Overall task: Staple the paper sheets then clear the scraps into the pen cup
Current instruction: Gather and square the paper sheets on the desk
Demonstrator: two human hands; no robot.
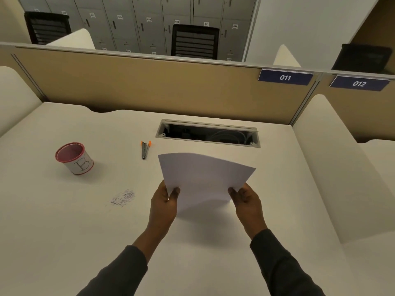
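Note:
White paper sheets (pixel 203 178) are held up above the desk, slightly curved, by both hands. My left hand (pixel 163 205) pinches their near left edge and my right hand (pixel 245 202) pinches the near right corner. A small grey stapler with orange ends (pixel 145 149) lies on the desk beyond the sheets, to the left. A little heap of paper scraps (pixel 124 197) lies left of my left hand. The pen cup (pixel 73 158), white with a red rim and a letter B, stands upright at the far left and looks empty inside.
An open cable tray (pixel 208 133) is set into the white desk (pixel 64 231) behind the sheets. A tan partition (pixel 149 86) closes the back, with labels 011 and 012. Cream side dividers stand at left and right (pixel 333 167).

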